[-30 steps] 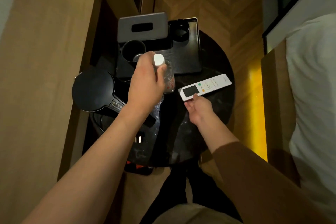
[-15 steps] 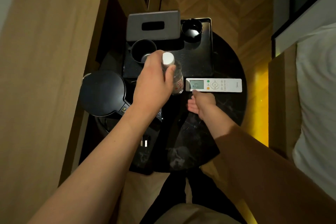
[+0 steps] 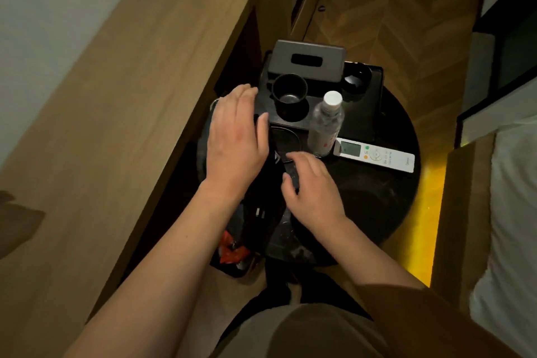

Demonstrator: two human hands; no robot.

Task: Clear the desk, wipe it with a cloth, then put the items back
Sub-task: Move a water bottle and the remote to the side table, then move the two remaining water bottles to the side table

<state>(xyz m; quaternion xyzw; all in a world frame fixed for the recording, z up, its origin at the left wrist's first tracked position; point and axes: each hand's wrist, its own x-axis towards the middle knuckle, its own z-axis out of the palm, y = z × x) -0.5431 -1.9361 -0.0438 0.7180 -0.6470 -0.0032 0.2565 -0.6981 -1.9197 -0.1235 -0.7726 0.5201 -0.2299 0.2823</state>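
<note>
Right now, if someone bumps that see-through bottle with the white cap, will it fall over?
Probably, yes. The bottle stands upright, tall and narrow, so a nudge could tip it. It looks like thin clear plastic, likely light. Being round, it might then roll toward the remote beside it.
</note>
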